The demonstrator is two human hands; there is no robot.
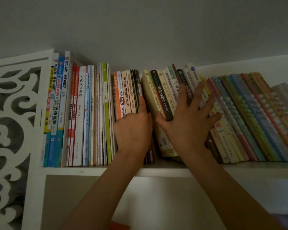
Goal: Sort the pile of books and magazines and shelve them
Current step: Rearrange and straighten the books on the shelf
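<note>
A long row of books fills the white shelf (93, 170). My left hand (133, 130) lies flat against the spines of an upright group with an orange book (116, 90), its thumb in the gap beside a cream book (147, 90). My right hand (188, 123) is spread over a leaning group. Its thumb presses the foot of a black-spined book (160, 92), and its fingers reach across to thin pastel-spined books (239, 113) tilted to the right. Neither hand grips a book.
Tall study guides (56, 105) and thin white books stand at the shelf's left end by a white carved fretwork side panel (12, 113). A bare wall rises above the row. An open compartment (90, 196) lies under the shelf board, with something orange at its bottom edge.
</note>
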